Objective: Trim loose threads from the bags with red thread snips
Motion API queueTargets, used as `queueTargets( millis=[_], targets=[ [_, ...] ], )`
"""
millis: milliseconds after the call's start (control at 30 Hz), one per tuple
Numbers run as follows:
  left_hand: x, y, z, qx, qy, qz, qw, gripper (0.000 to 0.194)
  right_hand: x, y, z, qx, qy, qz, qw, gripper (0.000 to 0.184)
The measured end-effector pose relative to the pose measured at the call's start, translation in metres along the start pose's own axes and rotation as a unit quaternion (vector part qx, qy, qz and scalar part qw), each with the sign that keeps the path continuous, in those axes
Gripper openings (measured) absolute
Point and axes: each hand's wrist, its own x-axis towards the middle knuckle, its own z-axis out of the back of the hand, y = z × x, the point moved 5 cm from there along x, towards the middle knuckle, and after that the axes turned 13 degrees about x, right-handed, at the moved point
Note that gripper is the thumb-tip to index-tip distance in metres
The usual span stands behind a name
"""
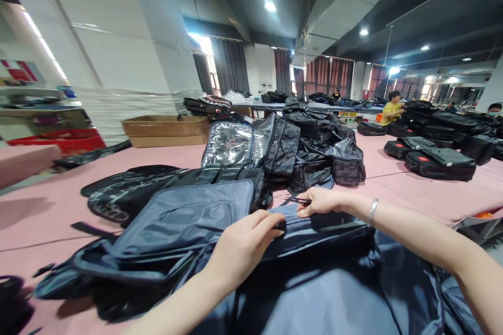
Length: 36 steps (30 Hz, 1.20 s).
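Note:
A large open backpack (326, 293) with a grey-blue lining lies in front of me, its mouth towards me. My left hand (245, 241) is closed, pinching the far rim of this backpack; a small black part shows at its fingertips. Just to the right, my right hand (322, 202) rests at the same rim with thumb and fingers closed. Slim dark thread snips (299, 200) seem to stick out of it to the left, though most of the tool is hidden. Left of my hands, another opened backpack (184, 220) shows its grey-blue inside.
Camouflage bags (283, 146), one with a silvery lining, are heaped beyond my hands on the pink table (393, 188). A cardboard box (167, 132) stands at the back left. Black bags with red labels (440, 165) lie right. A person in yellow (391, 110) works farther off.

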Motion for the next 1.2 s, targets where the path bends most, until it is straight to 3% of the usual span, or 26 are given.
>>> queueTargets(
  millis=[167,333,433,567,700,833,1200],
  targets=[
    [-0.002,-0.004,-0.001,0.079,-0.030,-0.036,0.996,0.028,-0.001,0.007,-0.003,0.023,-0.001,0.010,1.000,0.012],
    [-0.002,-0.008,-0.001,0.087,-0.061,-0.066,0.992,0.024,-0.003,0.008,-0.003,-0.023,-0.026,0.018,0.999,0.015],
    [-0.001,-0.003,-0.004,0.053,-0.053,-0.032,0.997,0.018,-0.010,0.012,-0.001,-0.098,-0.108,0.048,0.988,0.012],
    [0.002,0.005,-0.011,-0.016,0.016,0.016,1.000,0.019,-0.031,0.024,0.002,-0.243,-0.228,0.157,0.930,0.022],
    [0.005,0.007,-0.013,-0.049,0.046,0.021,0.997,0.023,-0.045,0.028,-0.006,-0.399,-0.210,0.266,0.852,0.013],
    [0.005,0.007,-0.013,-0.067,0.053,0.021,0.996,0.021,-0.046,0.027,-0.016,-0.496,-0.181,0.302,0.794,0.011],
    [0.004,0.008,-0.013,-0.075,0.048,0.029,0.996,0.021,-0.037,0.036,-0.026,-0.539,-0.149,0.277,0.782,0.009]
  ],
)
